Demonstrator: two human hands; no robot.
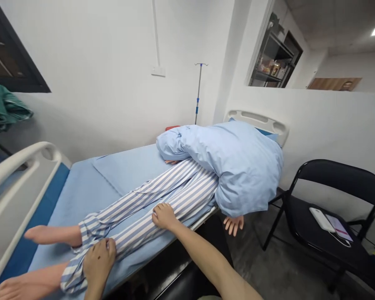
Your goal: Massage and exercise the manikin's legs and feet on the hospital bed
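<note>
A patient manikin lies on a hospital bed, dressed in blue-and-white striped trousers with bare feet. A light blue quilt covers its upper body, hiding the head and torso. One manikin hand hangs past the bed's edge below the quilt. My left hand grips the striped trouser leg near the lower shin. My right hand is closed on the other trouser leg higher up, close to the bed's near edge.
A white bed footboard rail rises at the left, and a white headboard stands at the far end. An IV pole stands by the wall. A black folding chair holding a white power bank and a phone stands on the right.
</note>
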